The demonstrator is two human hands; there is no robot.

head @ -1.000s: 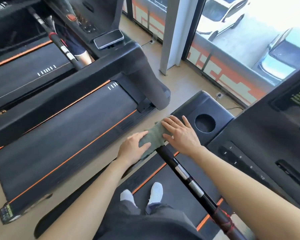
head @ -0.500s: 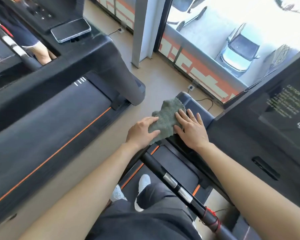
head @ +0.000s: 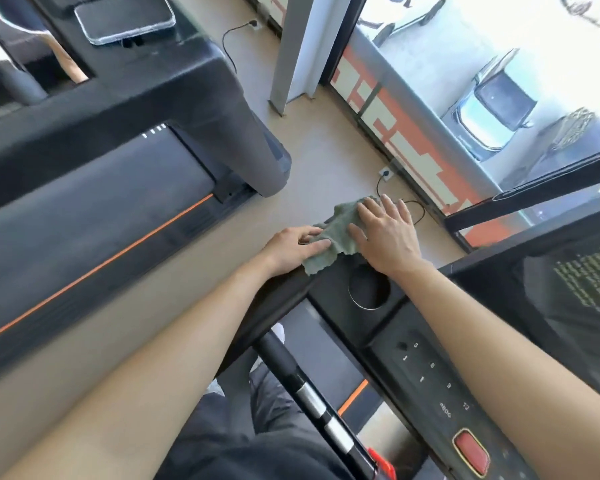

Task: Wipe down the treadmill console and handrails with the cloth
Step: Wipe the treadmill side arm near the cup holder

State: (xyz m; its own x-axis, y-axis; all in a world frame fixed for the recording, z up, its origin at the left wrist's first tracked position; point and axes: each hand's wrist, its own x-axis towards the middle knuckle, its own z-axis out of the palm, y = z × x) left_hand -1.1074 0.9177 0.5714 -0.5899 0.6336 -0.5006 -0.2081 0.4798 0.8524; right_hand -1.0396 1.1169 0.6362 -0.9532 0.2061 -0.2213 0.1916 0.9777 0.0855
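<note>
A grey-green cloth (head: 333, 237) lies on the far left corner of the black treadmill console (head: 329, 292), just beyond the round cup holder (head: 368, 289). My right hand (head: 385, 237) presses flat on the cloth's right part with straight, spread fingers. My left hand (head: 293, 245) rests on the cloth's left edge, fingers extended over it. The black handrail (head: 302, 393) with silver bands runs toward me below the console. The button panel (head: 430, 379) and a red stop button (head: 470, 452) sit between my forearms.
A neighbouring treadmill (head: 101, 202) with an orange stripe fills the left, a phone (head: 125, 17) on its console. A beige floor strip (head: 326, 157) with a wall socket and cable separates the machines. A window (head: 482, 81) on parked cars is at the right.
Both hands and the cloth have slid from the handrail's top end up onto the console's far corner, past the cup holder. The view has tilted forward.
</note>
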